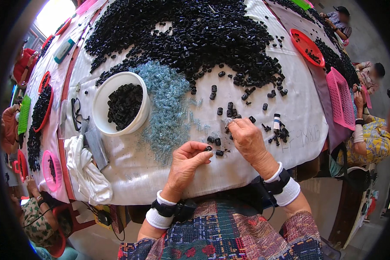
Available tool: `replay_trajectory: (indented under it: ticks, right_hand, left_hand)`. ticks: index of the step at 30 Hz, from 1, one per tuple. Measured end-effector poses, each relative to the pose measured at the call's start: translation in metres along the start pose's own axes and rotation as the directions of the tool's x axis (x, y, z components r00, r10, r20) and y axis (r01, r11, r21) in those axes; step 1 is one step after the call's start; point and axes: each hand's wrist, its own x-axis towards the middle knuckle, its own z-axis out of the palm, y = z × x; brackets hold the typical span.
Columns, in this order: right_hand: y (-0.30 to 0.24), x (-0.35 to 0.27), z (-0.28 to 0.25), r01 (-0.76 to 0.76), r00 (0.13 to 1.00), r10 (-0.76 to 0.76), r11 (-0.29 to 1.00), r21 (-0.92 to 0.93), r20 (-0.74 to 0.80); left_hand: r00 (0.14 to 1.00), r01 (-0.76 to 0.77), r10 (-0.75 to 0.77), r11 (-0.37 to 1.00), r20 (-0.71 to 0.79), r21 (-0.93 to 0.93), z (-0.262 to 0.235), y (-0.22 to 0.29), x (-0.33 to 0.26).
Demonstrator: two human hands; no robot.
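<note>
My left hand [187, 164] pinches a small black plastic part [208, 148] between thumb and fingertips. To its right, my right hand [249, 139] is closed over the table, its fingertips together at a small clear or silvery piece too small to name. Loose black cylindrical parts [219, 153] lie around both hands. A spread of pale blue clear rings [167, 112] lies just beyond my left hand. Right of my right hand stands a small white bottle with a dark band [276, 121], beside a few tiny black pieces [280, 135].
A white bowl [98, 102] of black parts stands at the left. Behind it spreads a big heap of black parts [195, 34]. White gloves [84, 171], a grey cloth [96, 147] and glasses [76, 115] lie left. A red tray [300, 43] and pink basket [340, 99] stand right; people sit at both sides.
</note>
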Motion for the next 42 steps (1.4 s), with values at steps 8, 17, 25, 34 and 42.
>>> replay_trajectory:
  ticks: [8, 17, 25, 34, 42]
  right_hand:
    - [-0.004, -0.002, 0.001, -0.052, 0.998, 0.052, 0.999, -0.014, 0.02]
    - [-0.008, 0.001, 0.004, -0.14, 0.988, 0.144, 0.988, 0.063, -0.058]
    - [-0.04, -0.01, -0.024, -0.303, 0.895, 0.436, 0.446, 0.842, 0.091]
    - [-0.058, -0.02, -0.026, -0.278, 0.86, 0.502, 0.308, 0.91, 0.093]
    - [-0.058, -0.024, -0.02, -0.279, 0.868, 0.496, 0.423, 0.862, 0.037]
  left_hand:
    - [0.999, -0.045, 0.044, 0.998, -0.024, -0.038, 0.002, -0.001, 0.0]
    - [0.998, -0.065, 0.064, 0.996, -0.018, -0.061, 0.003, -0.001, -0.002]
    - [0.989, -0.144, 0.144, 0.989, 0.011, -0.031, 0.014, 0.004, -0.004]
    - [0.994, -0.086, 0.088, 0.995, 0.059, -0.045, 0.023, 0.006, -0.008]
    - [0.995, -0.093, 0.092, 0.996, 0.048, 0.019, 0.025, 0.007, -0.009]
